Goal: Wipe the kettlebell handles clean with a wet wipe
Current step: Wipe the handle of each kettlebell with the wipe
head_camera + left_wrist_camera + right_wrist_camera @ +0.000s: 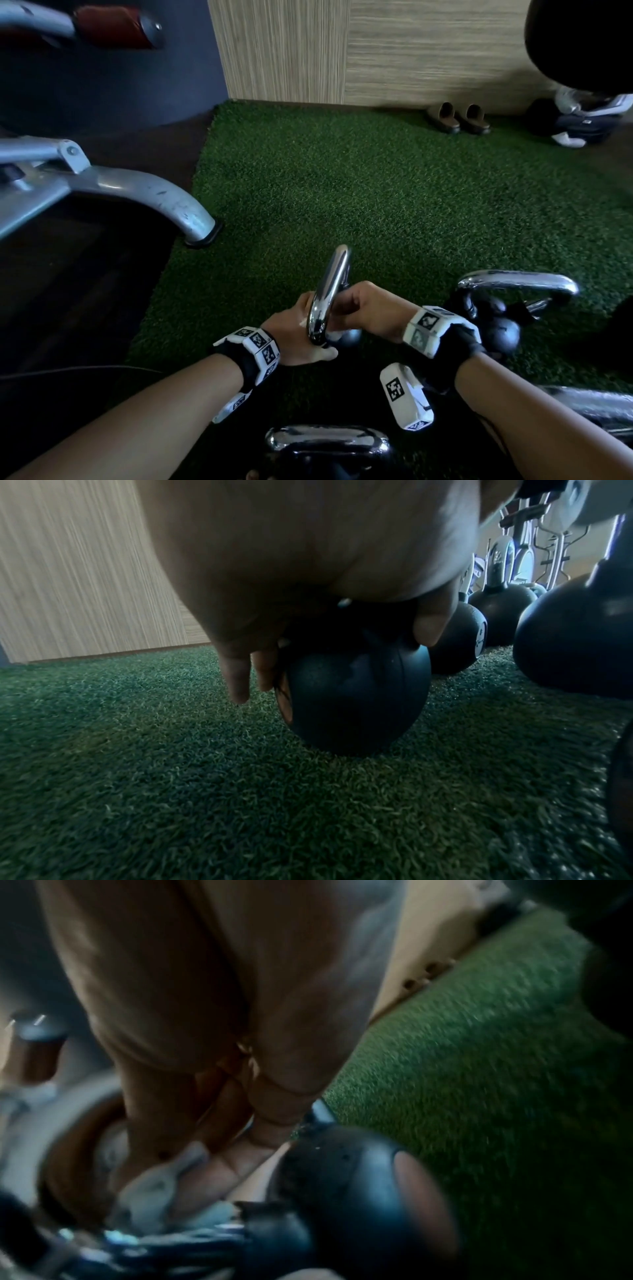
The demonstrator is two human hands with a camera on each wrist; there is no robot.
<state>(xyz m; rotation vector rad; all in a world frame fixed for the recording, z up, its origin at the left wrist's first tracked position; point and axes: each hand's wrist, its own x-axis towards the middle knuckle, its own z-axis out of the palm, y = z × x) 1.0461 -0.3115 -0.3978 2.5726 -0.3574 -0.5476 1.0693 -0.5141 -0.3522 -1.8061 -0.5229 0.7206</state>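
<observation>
Dim, motion-blurred, dark wide-angle edges

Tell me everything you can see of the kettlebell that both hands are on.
The kettlebell has a shiny chrome loop handle above a dull black ball. It stands upright on the green turf. The left hand touches the handle's lower left side; the right hand grips from the right, pressing a white wipe near the handle's base.

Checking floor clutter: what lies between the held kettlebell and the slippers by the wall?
Only bare green turf between the kettlebell and slippers, per the head view.
</observation>
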